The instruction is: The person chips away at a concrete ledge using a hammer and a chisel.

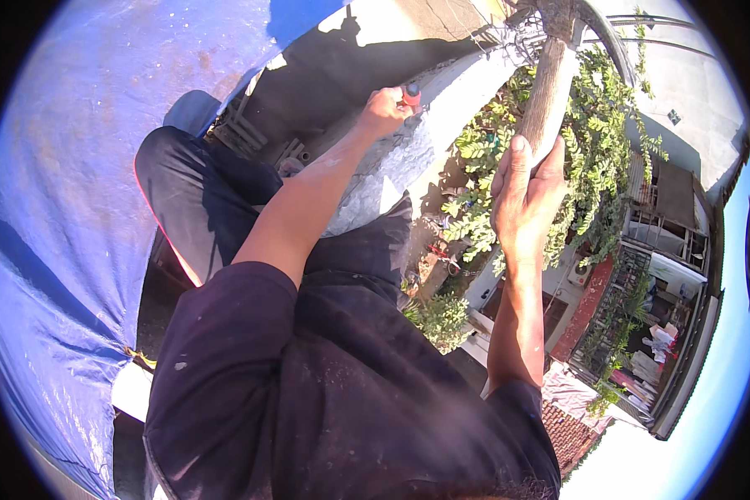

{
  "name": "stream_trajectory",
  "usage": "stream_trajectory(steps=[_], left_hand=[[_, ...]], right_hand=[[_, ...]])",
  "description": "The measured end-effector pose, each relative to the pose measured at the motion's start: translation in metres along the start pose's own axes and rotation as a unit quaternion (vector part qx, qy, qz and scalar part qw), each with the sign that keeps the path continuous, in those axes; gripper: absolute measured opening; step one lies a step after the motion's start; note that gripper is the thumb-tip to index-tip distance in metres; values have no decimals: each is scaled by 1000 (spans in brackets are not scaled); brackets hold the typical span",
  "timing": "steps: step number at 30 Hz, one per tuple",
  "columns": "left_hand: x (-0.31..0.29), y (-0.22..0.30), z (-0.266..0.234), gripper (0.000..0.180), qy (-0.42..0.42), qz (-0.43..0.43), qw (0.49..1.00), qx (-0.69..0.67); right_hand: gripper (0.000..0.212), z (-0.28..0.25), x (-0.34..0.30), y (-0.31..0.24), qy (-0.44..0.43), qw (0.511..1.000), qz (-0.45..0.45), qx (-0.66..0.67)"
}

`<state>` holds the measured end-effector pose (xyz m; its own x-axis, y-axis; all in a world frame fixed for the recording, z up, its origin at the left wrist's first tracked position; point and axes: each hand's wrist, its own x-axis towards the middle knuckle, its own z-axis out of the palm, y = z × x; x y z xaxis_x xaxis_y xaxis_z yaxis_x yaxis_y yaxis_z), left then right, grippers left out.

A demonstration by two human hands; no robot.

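Note:
My left hand (383, 114) is closed around a red-handled chisel (411, 93), whose dark round end points up; its blade is hidden. That hand is over the top of a rough grey concrete wall (379, 187), and I sit astride the wall. In my right hand (529, 196) is a hammer with a pale wooden handle (548, 96), raised to the right of the chisel. The hammer's dark metal head, with a long curved arm, is at the top edge and partly cut off.
A blue tarpaulin (67, 208) spreads on my left. Leafy green branches (596, 142) grow close by the wall on the right. Bare wires or rods (521, 37) stick out at the wall's far end. Far below lie a house with a cluttered balcony (658, 333) and a tiled roof (568, 437).

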<state>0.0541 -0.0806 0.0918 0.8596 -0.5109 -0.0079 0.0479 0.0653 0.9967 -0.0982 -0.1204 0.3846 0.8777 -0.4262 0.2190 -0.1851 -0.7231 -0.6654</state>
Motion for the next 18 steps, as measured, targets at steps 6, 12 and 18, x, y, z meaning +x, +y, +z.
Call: stream_trajectory(steps=[6,12,18], left_hand=[[-7,-2,2,21,32,-11,997,-67],[-7,-15,2,22,28,10,999,-33],[-4,-3,3,23,10,-11,998,-53]], right_hand=[[29,12,-16,45,-115,987,21,-109],[30,5,-4,24,-80,995,49,-12],[19,-5,6,-33,-15,993,-36,114]])
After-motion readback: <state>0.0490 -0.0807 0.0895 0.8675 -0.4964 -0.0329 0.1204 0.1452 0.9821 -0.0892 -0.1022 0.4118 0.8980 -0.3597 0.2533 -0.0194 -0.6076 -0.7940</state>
